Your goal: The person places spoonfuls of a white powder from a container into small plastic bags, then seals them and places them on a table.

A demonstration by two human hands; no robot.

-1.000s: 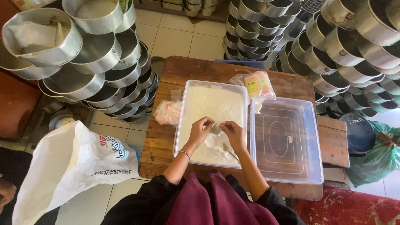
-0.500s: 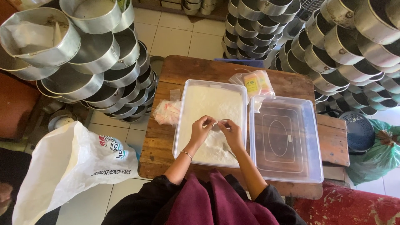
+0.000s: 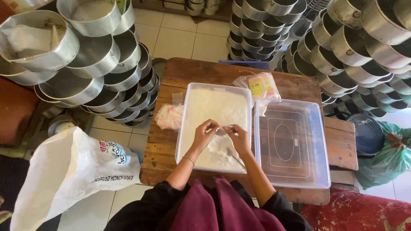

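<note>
- Pale floor tiles [image 3: 171, 38] surrounded a worn wooden table [image 3: 192, 72], photographed from above the seated person's head.
- Stacks of round metal tins [image 3: 85, 81] leaned in at 10 o'clock, and further tin stacks [image 3: 364, 47] crowded the 2 o'clock corner.
- At 8 o'clock, a large white sack [image 3: 68, 175] sat on the floor beside the table; a green bag [image 3: 385, 158] lay at 3 o'clock, next to a dark round basket [image 3: 368, 132].
- On the table, a clear rectangular tub [image 3: 184, 124] held white powder [image 3: 216, 107], heaped fuller at its 12 o'clock end.
- An empty clear plastic lid [image 3: 291, 145] lay just beside the tub at its 3 o'clock side.
- A bundle of small clear bags [image 3: 169, 116] rested at the tub's 9 o'clock edge, while a packet with yellow contents [image 3: 259, 85] sat at 1 o'clock from it.
- Above the powder, left hand [image 3: 205, 133] and right hand [image 3: 239, 137] met over the tub's middle, fingers pinched together on a small clear pouch [image 3: 221, 130] stretched between them.
- That pouch was thin, see-through and hard to make out against the powder; its contents could not be told.
- What looked like a slim metal spoon [image 3: 235, 157] lay in the powder at 5 o'clock from the hands.
- A thin bracelet [image 3: 188, 159] circled the left wrist.
</note>
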